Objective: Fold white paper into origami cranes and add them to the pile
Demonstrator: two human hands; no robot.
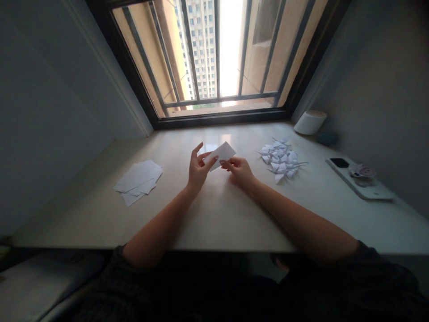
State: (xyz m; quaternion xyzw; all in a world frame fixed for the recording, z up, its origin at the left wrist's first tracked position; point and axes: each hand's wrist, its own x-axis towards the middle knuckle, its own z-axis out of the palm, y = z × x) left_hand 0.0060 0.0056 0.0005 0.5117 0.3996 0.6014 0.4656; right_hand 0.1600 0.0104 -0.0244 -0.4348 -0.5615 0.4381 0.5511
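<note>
A small white sheet of paper (225, 151) is held up between my two hands, above the middle of the tabletop. My left hand (198, 169) pinches its left side, thumb on the near face and index finger raised. At the paper's lower right edge, my right hand (239, 170) has thumb and fingers closed on it. To the left lies a loose stack of white paper sheets (139, 179). On the right is a heap of small folded white paper pieces (281, 157), some with thin twisted tails.
A white smartphone (360, 181) with a round grip on its back lies at the right. Behind it stand a white cylindrical object (310, 122) and a dark rounded object (327, 138). The pale tabletop (208, 223) ends at a barred window (217, 58).
</note>
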